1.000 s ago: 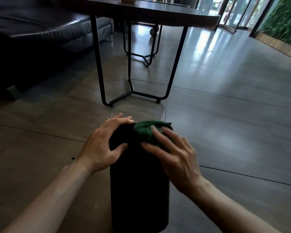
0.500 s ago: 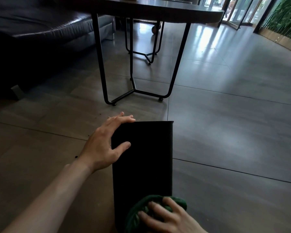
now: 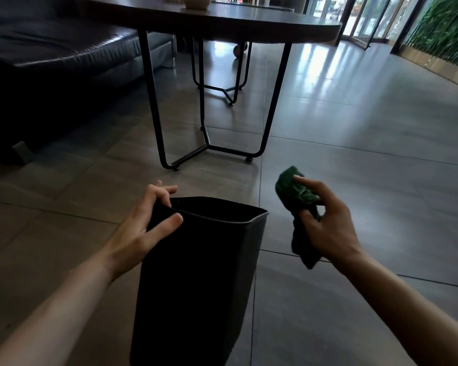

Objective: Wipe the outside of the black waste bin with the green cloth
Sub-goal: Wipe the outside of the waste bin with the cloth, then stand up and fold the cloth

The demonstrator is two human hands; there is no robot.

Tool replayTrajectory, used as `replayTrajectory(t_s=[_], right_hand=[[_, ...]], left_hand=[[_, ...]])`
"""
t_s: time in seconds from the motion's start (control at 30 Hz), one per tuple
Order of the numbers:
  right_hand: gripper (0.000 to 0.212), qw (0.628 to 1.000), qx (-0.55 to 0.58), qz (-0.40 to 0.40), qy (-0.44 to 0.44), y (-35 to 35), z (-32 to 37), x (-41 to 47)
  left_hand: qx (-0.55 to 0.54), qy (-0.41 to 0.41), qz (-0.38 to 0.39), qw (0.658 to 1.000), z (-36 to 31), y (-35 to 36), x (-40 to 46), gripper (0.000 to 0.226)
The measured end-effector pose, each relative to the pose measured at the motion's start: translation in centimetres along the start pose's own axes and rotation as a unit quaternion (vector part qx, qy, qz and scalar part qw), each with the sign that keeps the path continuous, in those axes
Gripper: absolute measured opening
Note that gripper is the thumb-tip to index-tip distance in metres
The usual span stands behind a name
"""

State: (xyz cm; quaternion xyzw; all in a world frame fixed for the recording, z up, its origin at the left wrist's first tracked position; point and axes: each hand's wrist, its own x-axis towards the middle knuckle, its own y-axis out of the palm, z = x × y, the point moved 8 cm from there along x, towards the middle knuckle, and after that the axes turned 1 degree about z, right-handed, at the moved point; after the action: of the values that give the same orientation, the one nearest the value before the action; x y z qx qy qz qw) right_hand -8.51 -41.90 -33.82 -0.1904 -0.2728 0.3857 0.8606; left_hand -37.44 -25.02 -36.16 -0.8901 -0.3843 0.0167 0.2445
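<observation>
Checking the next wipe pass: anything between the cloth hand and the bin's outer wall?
Nothing visible. The right hand holds the green cloth in open air to the right of the black waste bin, apart from it. The left hand grips the rim on the far left side.

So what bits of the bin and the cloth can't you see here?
Head view only:
- Black waste bin: its base is cut off by the bottom edge; its far sides face away.
- Bin's inside: too dark to tell.
- Green cloth: partly covered by the right hand.
- Left hand: fingertips hidden behind the rim.
</observation>
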Motion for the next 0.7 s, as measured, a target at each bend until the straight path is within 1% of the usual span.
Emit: replayTrajectory(t_s=[0.07, 0.13, 0.17, 0.23, 0.27, 0.3, 0.37, 0.43, 0.57, 0.6, 0.7], right_hand=[[0.062, 1.000, -0.008, 0.025, 0.009, 1.9, -0.5, 0.1], [0.061, 0.999, -0.008, 0.025, 0.036, 3.2, -1.5, 0.5], [0.059, 0.998, 0.000, 0.022, 0.062, 3.7, -2.3, 0.8], [0.055, 0.991, 0.027, 0.021, 0.128, 4.5, -4.1, 1.3], [0.054, 0.985, 0.046, 0.026, 0.167, 4.9, -5.1, 1.4], [0.054, 0.976, 0.064, 0.035, 0.206, 5.3, -6.0, 1.4], [0.056, 0.958, 0.083, 0.071, 0.267, 6.4, -7.2, 1.1], [0.053, 0.940, 0.104, 0.114, 0.303, 7.8, -7.6, 0.5], [0.026, 0.900, 0.209, 0.163, 0.347, 11.4, -7.6, -1.6], [0.026, 0.887, 0.229, 0.176, 0.361, 12.2, -7.6, -2.1], [0.036, 0.844, 0.300, 0.211, 0.392, 13.7, -7.5, -3.0]], left_hand=[[-0.012, -0.029, -0.052, 0.998, 0.8, -0.8, -0.3, 0.048], [-0.041, -0.055, -0.096, 0.993, 1.6, -1.6, -0.7, 0.048], [-0.055, -0.066, -0.110, 0.990, 2.0, -2.0, -0.9, 0.045], [-0.070, -0.082, -0.129, 0.986, 2.6, -2.5, -1.2, 0.032], [-0.078, -0.091, -0.137, 0.983, 3.1, -2.9, -1.3, 0.025], [-0.087, -0.097, -0.145, 0.981, 3.6, -3.3, -1.5, 0.024], [-0.109, -0.111, -0.154, 0.976, 4.4, -4.0, -2.1, 0.035], [-0.125, -0.128, -0.156, 0.971, 5.0, -4.6, -2.6, 0.048], [-0.106, -0.150, -0.167, 0.969, 5.5, -5.3, -2.5, 0.061], [-0.105, -0.158, -0.165, 0.968, 5.7, -5.3, -2.7, 0.066], [-0.080, -0.191, -0.145, 0.968, 5.8, -5.2, -3.4, 0.079]])
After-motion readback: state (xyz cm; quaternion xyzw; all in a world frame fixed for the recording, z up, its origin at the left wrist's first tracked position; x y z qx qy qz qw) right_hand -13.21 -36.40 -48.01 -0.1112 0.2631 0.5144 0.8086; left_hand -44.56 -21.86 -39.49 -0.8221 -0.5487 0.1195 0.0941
